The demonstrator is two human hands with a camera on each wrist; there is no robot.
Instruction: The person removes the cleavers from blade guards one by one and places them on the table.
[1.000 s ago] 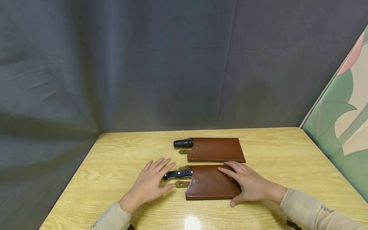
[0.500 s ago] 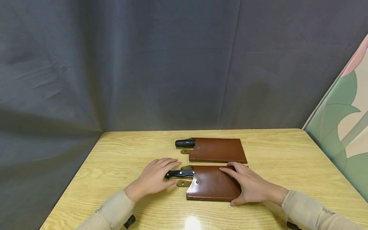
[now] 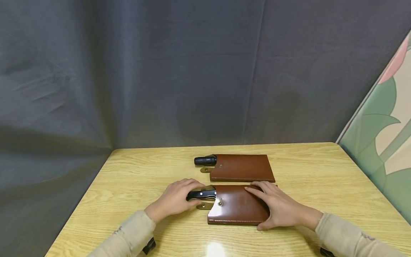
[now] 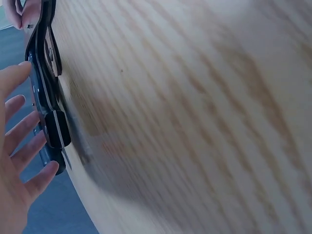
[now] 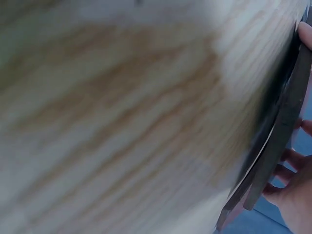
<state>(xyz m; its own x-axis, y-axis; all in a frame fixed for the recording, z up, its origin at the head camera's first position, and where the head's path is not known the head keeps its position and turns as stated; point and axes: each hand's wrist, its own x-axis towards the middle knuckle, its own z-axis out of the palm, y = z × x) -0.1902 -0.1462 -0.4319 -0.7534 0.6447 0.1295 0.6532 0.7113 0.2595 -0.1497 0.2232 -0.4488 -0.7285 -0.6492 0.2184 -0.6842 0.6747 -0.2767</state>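
Note:
A black knife handle (image 3: 202, 194) with rivets sticks out of the left end of the near brown leather sheath (image 3: 236, 205), which lies flat; any blade is hidden. My left hand (image 3: 176, 198) is at the handle, fingers spread above its far side and thumb (image 4: 17, 78) close by it. These fingers are not closed round it. At the sheath's other end my right hand (image 3: 280, 205) grips across its width, thumb at the front edge, fingers on the top and far edge. Under the handle lies a strap tab (image 3: 204, 206) with a snap.
Behind lies a second brown sheath (image 3: 242, 167) with a round black handle (image 3: 204, 161) and its own tab (image 3: 207, 170). Both rest on a wood-grain table (image 3: 135, 167). A grey curtain (image 3: 192, 78) hangs behind, and a floral panel (image 3: 379, 135) stands on the right.
My left hand has moved right and over the knife handle, its fingers drawing in a little. The right hand keeps its place on the sheath.

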